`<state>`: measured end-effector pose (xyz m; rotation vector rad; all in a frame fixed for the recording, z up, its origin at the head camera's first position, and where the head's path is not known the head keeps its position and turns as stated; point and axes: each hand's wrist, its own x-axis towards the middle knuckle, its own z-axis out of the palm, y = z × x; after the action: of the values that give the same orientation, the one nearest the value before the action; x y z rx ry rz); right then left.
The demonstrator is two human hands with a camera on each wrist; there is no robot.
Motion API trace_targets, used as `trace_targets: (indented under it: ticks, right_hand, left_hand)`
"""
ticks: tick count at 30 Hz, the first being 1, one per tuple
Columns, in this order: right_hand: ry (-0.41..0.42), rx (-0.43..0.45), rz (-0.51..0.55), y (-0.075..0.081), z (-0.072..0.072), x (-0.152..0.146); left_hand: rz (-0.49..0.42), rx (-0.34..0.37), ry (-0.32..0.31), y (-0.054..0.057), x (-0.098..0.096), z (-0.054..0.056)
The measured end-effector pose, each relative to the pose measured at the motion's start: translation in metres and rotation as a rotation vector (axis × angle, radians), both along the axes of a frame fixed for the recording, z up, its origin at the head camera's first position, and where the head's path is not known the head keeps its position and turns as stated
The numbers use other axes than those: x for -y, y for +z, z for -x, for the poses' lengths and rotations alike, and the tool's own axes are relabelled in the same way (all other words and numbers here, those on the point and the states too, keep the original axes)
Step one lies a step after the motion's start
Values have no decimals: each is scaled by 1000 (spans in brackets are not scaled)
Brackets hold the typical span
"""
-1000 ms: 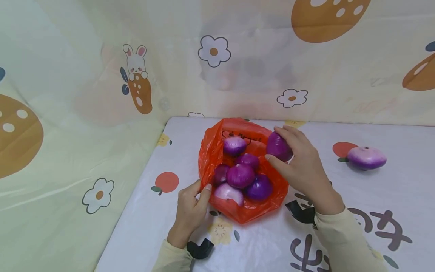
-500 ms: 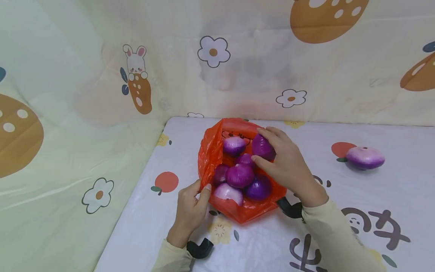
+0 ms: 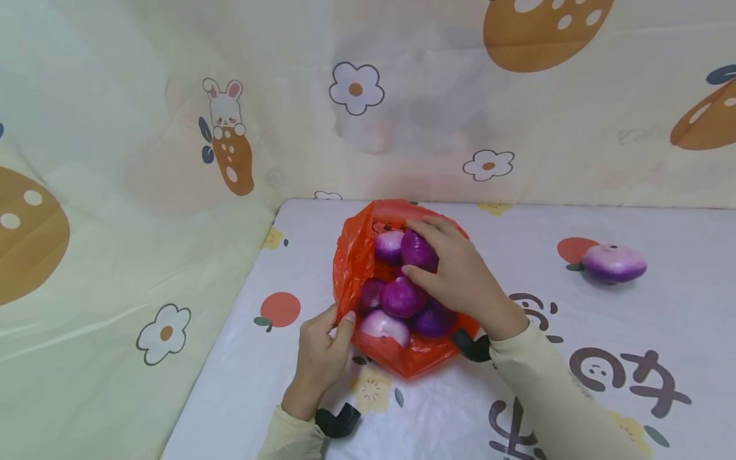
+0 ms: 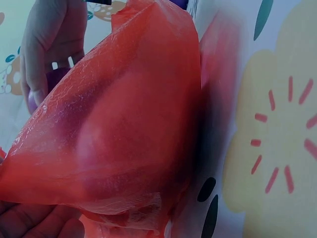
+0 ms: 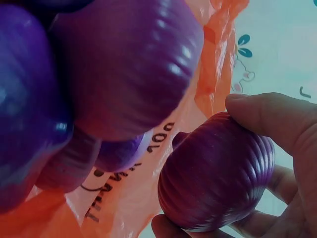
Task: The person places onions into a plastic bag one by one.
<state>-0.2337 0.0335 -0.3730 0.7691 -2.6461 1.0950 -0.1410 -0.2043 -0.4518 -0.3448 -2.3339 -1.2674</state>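
Observation:
An orange-red plastic bag (image 3: 353,255) lies with its mouth spread on the table, several purple onions (image 3: 404,297) inside. My left hand (image 3: 322,351) pinches the bag's rim at its near left between thumb and fingers. With thumb and fingertips, my right hand (image 3: 462,275) grips a dark purple onion (image 5: 218,173) over the bag's far right part, beside a pale-topped onion (image 3: 389,247). In the left wrist view the bag's wall (image 4: 133,124) hides most of its contents. Black printed letters show on the bag's inner wall in the right wrist view.
Another onion, pale on top and purple below (image 3: 614,263), lies apart on the table at the right. A patterned cloth (image 3: 575,409) covers the table. Printed curtains (image 3: 414,140) hang behind it and to the left.
My right hand has moved left and slightly down with the onion, from the bag's right rim to over the onions inside. My left hand keeps its hold on the rim.

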Motion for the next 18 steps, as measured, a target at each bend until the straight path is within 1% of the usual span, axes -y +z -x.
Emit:
trace_targets:
  ticks: [12,15,18]
  right_hand:
    - [42,41,-81,-3,0,22]
    - [43,36,-92,-4,-1,25]
    - [39,12,-95,-5,-2,27]
  left_hand:
    - [7,5,6,-1,1,0]
    - [12,3,7,-2,1,0]
    - [13,6,8,-2,0,0]
